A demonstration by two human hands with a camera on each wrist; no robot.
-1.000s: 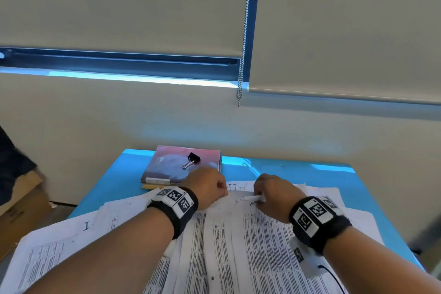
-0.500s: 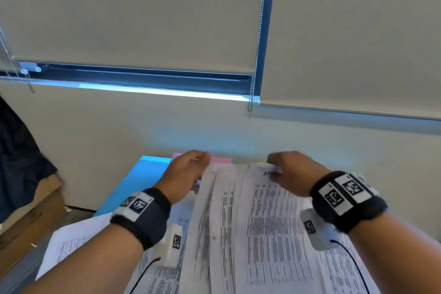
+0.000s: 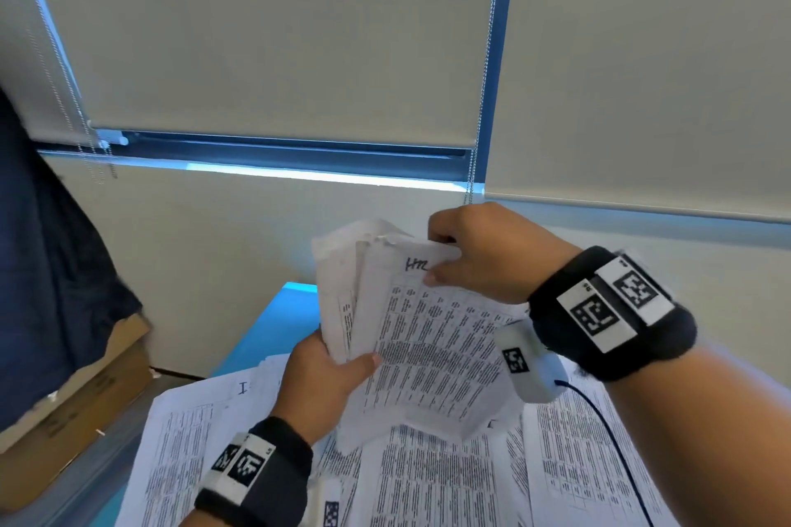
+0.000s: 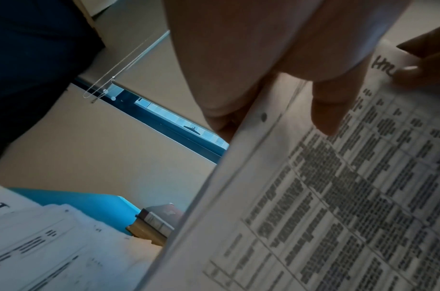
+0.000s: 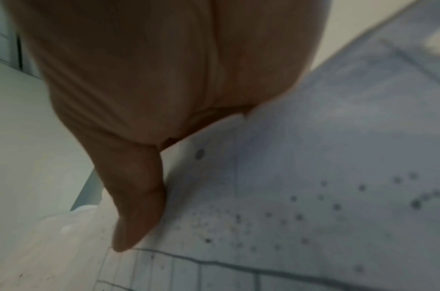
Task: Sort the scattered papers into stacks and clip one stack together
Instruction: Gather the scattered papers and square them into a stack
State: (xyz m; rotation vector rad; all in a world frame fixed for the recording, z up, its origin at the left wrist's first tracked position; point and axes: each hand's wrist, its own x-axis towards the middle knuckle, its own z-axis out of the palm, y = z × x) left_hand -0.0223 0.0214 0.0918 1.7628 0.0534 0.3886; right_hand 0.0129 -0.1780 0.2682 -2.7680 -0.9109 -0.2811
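Both hands hold up a bundle of printed sheets (image 3: 432,342) above the blue table (image 3: 278,334). My left hand (image 3: 338,368) grips the bundle's left edge, thumb on the front page. My right hand (image 3: 466,252) pinches the top right corner beside a handwritten mark. The left wrist view has the same bundle (image 4: 313,196) close up, with my left hand's (image 4: 301,78) thumb across the print. In the blurred right wrist view my right hand (image 5: 149,157) pinches the edge of the paper (image 5: 313,177). More sheets (image 3: 428,483) lie spread on the table below. The binder clip is hidden.
A pink book (image 4: 159,220) lies at the table's far end, half hidden by the lifted sheets. A cardboard box (image 3: 64,411) stands on the floor at the left. A wall with roller blinds (image 3: 278,34) and bead chains is close behind the table.
Both hands have lifted the bundle of sheets off the table and tipped it upright. My left hand has shifted from the top edge down to the left side.
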